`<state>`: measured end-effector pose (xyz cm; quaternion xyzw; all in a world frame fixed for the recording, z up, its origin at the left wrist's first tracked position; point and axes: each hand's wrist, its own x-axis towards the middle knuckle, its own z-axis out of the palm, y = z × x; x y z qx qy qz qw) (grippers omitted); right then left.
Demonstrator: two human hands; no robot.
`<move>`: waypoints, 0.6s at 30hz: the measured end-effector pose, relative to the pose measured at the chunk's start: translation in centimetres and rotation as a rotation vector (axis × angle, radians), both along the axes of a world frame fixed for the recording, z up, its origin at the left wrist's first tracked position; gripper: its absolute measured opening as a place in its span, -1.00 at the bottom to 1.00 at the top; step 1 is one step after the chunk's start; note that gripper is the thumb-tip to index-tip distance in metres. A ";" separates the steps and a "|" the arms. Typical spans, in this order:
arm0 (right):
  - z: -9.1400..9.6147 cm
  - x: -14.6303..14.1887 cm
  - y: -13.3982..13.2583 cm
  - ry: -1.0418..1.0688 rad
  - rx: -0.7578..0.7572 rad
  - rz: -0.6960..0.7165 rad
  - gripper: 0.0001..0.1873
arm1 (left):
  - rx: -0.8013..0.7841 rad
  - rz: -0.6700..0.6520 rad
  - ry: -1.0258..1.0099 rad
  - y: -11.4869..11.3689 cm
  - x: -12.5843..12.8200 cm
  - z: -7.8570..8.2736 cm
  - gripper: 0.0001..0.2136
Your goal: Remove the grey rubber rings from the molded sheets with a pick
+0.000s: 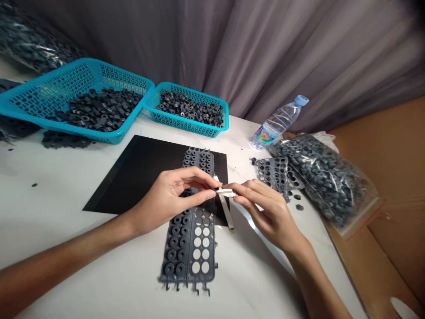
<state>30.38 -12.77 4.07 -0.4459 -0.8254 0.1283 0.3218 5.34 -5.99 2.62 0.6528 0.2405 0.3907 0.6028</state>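
Above the dark rubber sheet [193,221], my left hand [181,188] pinches a small dark piece [217,189] between thumb and index finger; most of it is hidden by the fingertips. Facing it, my right hand [262,206] is closed on a small white, pointed tool [226,192], whose tip meets the left fingertips. The sheet lies lengthwise in front of me. Ring-shaped rubber parts sit in its left rows and far end, while the near right rows are open round holes. Beneath my hands, a narrow white strip [227,215] lies beside the sheet.
A black mat [133,177] lies partly under the sheet. Behind it, two turquoise baskets [114,138] [199,127] hold loose dark rubber parts. At right are a water bottle [279,122], a perforated rubber sheet [272,175] and a clear bag of parts [332,181].
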 end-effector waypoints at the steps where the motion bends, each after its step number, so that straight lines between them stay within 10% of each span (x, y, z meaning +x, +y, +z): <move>1: 0.0 0.0 0.0 0.000 0.002 0.000 -0.67 | 0.002 0.000 -0.001 0.0 0.0 0.0 -0.88; 18: -0.5 0.1 0.0 0.031 0.009 -0.022 -0.65 | -0.015 0.013 -0.048 0.1 0.3 0.0 -0.81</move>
